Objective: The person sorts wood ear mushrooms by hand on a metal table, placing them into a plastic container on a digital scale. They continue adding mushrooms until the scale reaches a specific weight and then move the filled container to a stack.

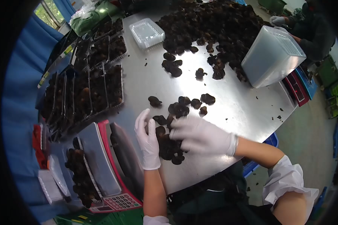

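Dark brown, fungus-like pieces (178,109) lie in a loose cluster on the metal table (139,90). My left hand (148,140), in a white glove, stands on edge at the cluster's left side, its fingers apart and nothing in them. From the right, my right hand (202,135), also gloved, reaches over the cluster; its fingers are smeared by motion, and I cannot make out whether they hold anything. A large heap of the same pieces (214,22) covers the table's far side.
Filled clear trays (84,90) stand at the left. A pink scale (120,200) bears a partly filled tray (80,172) at the lower left. An empty tray (147,33) and a tall container stack (270,58) stand farther back. Another person's gloved hand (277,20) shows top right.
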Motion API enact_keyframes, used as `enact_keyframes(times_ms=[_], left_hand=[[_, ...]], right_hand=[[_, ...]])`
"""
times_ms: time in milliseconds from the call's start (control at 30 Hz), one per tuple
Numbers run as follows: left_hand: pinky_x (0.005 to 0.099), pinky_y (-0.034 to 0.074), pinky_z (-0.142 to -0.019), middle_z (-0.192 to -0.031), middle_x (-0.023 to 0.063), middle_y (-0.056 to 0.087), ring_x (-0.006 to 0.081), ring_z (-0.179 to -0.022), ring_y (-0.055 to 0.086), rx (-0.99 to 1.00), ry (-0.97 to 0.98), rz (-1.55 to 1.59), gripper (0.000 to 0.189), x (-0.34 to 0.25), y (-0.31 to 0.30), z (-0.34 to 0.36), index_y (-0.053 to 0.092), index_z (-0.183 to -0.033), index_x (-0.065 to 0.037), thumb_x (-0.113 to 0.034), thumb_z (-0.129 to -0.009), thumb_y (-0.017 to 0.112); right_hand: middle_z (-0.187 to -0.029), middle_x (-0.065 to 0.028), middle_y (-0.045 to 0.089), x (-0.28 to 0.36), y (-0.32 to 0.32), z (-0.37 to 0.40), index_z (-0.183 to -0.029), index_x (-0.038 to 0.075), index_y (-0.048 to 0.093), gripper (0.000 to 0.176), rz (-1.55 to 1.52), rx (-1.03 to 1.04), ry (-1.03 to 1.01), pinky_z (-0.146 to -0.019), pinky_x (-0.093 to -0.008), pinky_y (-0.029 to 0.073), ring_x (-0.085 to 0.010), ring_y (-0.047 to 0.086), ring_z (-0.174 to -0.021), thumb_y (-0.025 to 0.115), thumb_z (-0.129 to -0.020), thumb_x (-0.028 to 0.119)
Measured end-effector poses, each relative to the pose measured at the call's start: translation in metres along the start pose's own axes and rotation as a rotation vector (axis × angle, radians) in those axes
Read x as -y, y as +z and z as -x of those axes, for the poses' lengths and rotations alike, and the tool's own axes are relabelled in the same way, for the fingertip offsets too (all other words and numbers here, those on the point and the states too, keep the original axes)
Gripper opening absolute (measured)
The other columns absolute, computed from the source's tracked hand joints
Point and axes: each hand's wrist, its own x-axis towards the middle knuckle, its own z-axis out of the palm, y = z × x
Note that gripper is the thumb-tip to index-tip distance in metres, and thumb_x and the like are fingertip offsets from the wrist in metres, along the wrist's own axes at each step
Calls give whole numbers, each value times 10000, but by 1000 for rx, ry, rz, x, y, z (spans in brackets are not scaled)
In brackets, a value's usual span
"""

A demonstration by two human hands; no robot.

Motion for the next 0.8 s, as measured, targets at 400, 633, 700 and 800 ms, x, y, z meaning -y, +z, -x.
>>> enact_keyframes(times_ms=[400,633,700,800], left_hand=[[351,427,-1035,-1196,134,647,236,-1167,582,-119,-47,145,308,9,-4,-4,666,-1162,21,-212,-1047,500],[355,411,-1046,-1194,132,662,233,-1166,583,-165,-120,184,377,11,-11,-2,668,-1166,25,-274,-1063,462],[371,407,-1047,-1220,102,657,219,-1189,567,-165,-138,184,401,12,-14,-4,670,-1195,-2,-309,-1062,449],[391,402,-1052,-1250,76,650,210,-1220,546,-163,-171,210,434,11,-18,-6,671,-1226,-30,-352,-1059,433]], right_hand=[[-1538,-186,381,-46,27,25,-1485,180,439,515,189,-191,325,-1193,-635,58,-422,240,-1476,494,-981,272],[-1319,-124,586,-43,-21,23,-1263,68,613,306,-90,-667,311,-1125,-443,329,-281,517,-1239,451,-1017,148],[-1327,-161,575,-36,-18,34,-1256,51,616,313,-26,-640,316,-1090,-400,383,-305,525,-1243,437,-1029,170],[-1410,-231,489,-25,-1,45,-1325,69,577,350,-18,-517,304,-1109,-419,368,-360,446,-1338,457,-1030,214]])
